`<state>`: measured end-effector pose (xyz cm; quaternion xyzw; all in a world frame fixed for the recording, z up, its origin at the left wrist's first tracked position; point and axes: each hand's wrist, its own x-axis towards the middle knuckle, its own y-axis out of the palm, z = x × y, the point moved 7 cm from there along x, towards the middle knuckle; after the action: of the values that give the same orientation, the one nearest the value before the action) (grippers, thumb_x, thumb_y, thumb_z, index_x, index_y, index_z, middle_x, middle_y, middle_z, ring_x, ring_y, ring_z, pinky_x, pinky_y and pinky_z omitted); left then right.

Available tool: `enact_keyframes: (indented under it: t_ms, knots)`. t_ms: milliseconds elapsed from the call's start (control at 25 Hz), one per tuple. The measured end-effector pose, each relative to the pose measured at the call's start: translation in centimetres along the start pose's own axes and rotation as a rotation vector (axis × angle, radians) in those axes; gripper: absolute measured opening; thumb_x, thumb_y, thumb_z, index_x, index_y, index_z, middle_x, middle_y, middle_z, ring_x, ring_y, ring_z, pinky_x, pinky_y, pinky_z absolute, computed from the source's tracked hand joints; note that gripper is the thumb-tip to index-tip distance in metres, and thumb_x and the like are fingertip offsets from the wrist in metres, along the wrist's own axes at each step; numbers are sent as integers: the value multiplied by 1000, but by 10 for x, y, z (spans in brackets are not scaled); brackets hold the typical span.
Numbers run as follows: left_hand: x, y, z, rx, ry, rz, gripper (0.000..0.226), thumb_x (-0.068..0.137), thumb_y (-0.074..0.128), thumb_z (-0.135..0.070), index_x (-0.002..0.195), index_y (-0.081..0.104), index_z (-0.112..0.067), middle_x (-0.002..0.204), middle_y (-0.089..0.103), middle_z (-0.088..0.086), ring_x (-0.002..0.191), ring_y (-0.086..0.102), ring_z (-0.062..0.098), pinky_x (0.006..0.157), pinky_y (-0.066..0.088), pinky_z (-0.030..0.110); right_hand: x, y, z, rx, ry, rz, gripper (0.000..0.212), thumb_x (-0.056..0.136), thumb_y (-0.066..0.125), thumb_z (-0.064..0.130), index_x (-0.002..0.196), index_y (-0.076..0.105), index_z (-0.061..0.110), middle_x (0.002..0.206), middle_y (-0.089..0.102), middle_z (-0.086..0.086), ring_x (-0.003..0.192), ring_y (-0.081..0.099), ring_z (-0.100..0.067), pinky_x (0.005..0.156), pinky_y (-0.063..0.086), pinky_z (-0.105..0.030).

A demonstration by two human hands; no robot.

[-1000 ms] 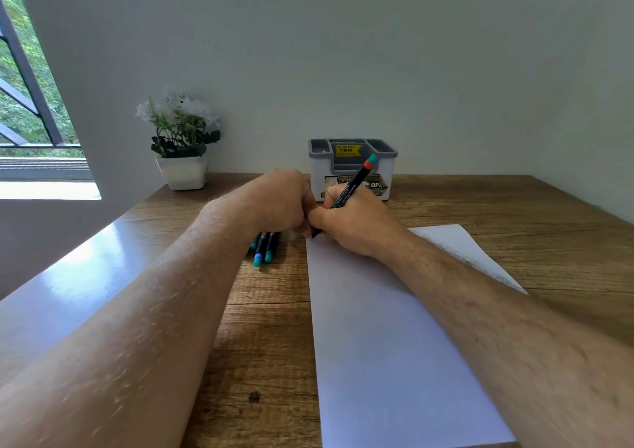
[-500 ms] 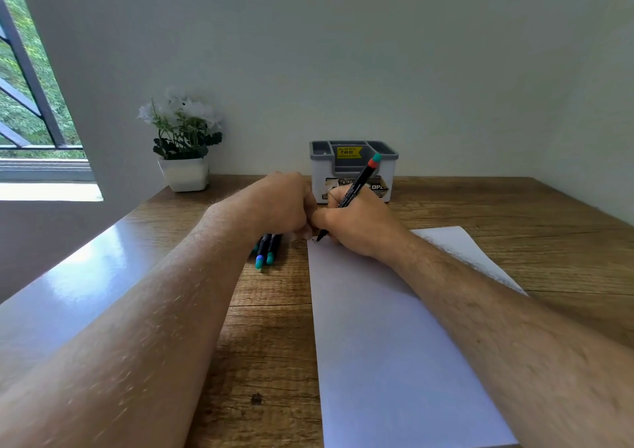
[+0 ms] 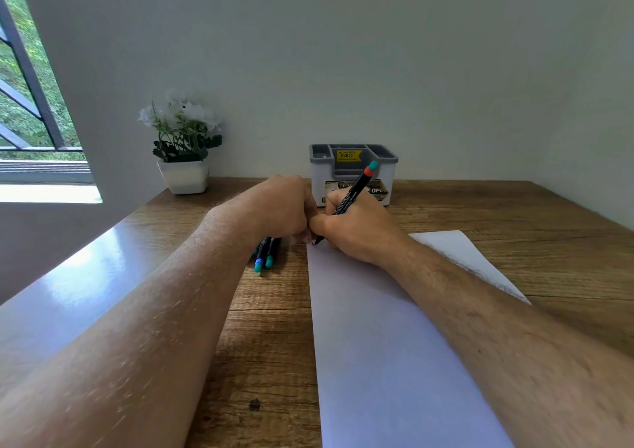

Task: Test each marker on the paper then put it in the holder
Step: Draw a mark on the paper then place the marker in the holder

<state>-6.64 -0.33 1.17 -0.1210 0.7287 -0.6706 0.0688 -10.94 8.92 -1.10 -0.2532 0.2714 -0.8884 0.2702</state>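
Observation:
My right hand (image 3: 358, 233) grips a black marker (image 3: 355, 185) with an orange and teal end, held like a pen. Its tip touches the top left corner of the white paper (image 3: 377, 344). My left hand (image 3: 279, 209) is curled into a fist right beside it, knuckles against my right thumb. Whatever the fist may hold is hidden. Several more black markers (image 3: 266, 255) with teal and blue ends lie on the table, partly under my left hand. The grey and white holder (image 3: 319, 176) stands at the back by the wall, just behind my hands.
A white pot of white flowers (image 3: 183, 149) stands at the back left of the wooden table (image 3: 267, 361). A window (image 3: 24, 87) is at far left. The wall runs close behind the holder and along the right.
Both hands stay together at the paper's top left corner. The marker has tilted only slightly; the view has shifted a little.

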Motion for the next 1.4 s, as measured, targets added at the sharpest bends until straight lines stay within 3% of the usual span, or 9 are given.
enact_keyframes:
  t_ms: [320,520,600,720,840,920,1040,1160,1400]
  knots:
    - [0,0,-1,6,0,-6,26,83,75,-22,109,73,-23,73,53,-13,78,50,8,72,38,24,1,-3,-3,18,24,-29,31,79,70,18,57,49,16,58,55,-3,54,47,-10,50,32,-24]
    - [-2,-2,-1,-71,38,-32,18,85,72,-16,89,68,-34,72,53,-16,66,48,3,61,36,17,4,-2,-11,85,56,-61,29,80,69,24,59,51,17,60,57,-3,57,52,-12,53,36,-26]
    - [0,-8,5,-281,40,-153,19,89,64,-16,89,67,-34,81,58,-14,73,53,3,63,37,14,5,-7,-21,325,124,-87,26,81,65,26,60,50,21,59,55,-5,47,46,-12,49,33,-27]
    - [5,-9,13,-995,-32,-249,34,90,46,-1,109,70,-17,96,65,0,80,54,12,69,44,24,6,-10,-33,793,208,-75,26,90,57,12,68,48,21,59,47,-4,37,32,-9,37,23,-20]
    - [6,-5,5,-1553,-20,-236,41,97,33,9,119,62,-8,97,67,8,71,58,13,79,53,33,6,-13,-38,955,235,-109,22,91,54,4,75,49,18,64,48,-1,40,35,-9,35,24,-18]
    - [7,-3,8,-1785,-36,-262,31,101,36,4,120,56,-12,105,73,8,86,70,14,92,51,35,6,-15,-39,1036,241,-138,10,91,52,9,84,57,14,71,55,-4,42,37,-9,36,24,-17]
    - [13,8,15,-2031,-84,-274,19,101,45,-1,117,51,-8,113,72,14,104,71,22,99,52,39,3,-20,-41,1195,253,-195,19,90,45,18,92,61,8,74,67,-12,41,34,-11,38,21,-17]
    - [14,15,17,-2126,-131,-260,22,98,53,-6,120,51,-2,112,70,19,100,72,25,92,57,40,4,-21,-43,1208,253,-213,29,91,42,19,103,64,4,77,72,-13,38,33,-10,36,20,-16]
    - [11,19,19,-2155,-186,-283,13,96,57,-8,108,56,-1,85,67,15,90,71,25,82,60,42,7,-19,-45,1169,259,-214,40,92,43,19,122,60,-2,85,76,-12,37,33,-9,35,20,-16]
